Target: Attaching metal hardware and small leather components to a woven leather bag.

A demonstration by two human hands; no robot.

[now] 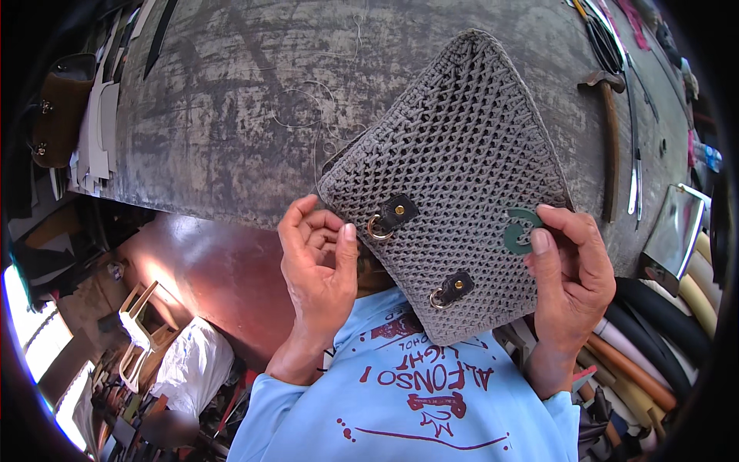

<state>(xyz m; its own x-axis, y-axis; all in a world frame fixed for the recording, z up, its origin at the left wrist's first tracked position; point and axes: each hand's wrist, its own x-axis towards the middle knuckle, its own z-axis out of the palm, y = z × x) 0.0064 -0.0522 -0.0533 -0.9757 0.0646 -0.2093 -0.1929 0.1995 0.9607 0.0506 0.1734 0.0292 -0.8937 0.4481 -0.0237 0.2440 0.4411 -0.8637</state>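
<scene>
A grey open-weave crocheted bag (454, 146) lies tilted across the table's near edge, its lower corner against my shirt. Two black tabs, an upper tab (406, 206) and a lower tab (459, 285), each carry a brass stud and a gold ring. Against the bag's right part, the thumb and index finger of my right hand (573, 277) pinch a green curved piece (517, 240). My left hand (319, 266) is beside the bag's left edge near the upper ring, fingers loosely curled and thumb apart. A thin pale thread (317, 123) loops over the table toward its fingertips.
A hammer (610, 146) lies on the worn grey table (215, 123) to the right, near long blades and black-handled scissors (604, 42). Rolls of material (635, 369) fill the lower right. A brown bag (65, 108) is at far left; a chair (142, 331) stands below.
</scene>
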